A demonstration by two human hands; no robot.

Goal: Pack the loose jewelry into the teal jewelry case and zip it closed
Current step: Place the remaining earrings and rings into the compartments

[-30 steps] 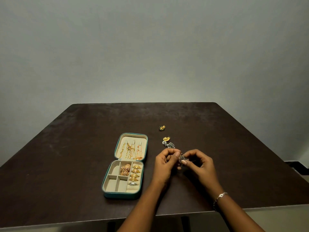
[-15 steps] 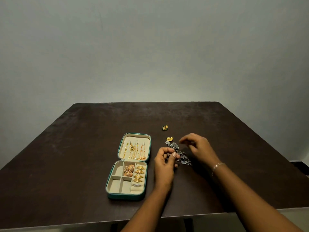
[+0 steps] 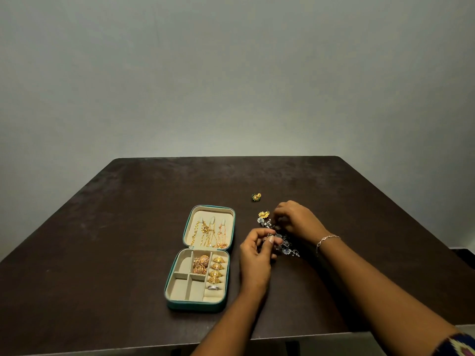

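Necklace (image 3: 288, 251) is held by left hand (image 3: 255, 255) and right hand (image 3: 298, 219) beside teal case (image 3: 192, 306).

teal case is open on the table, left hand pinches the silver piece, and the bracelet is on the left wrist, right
Not quite. The head view shows the bracelet on the right wrist, not the left. The rest holds: the teal case lies open on the table, and the left hand pinches the silver piece.
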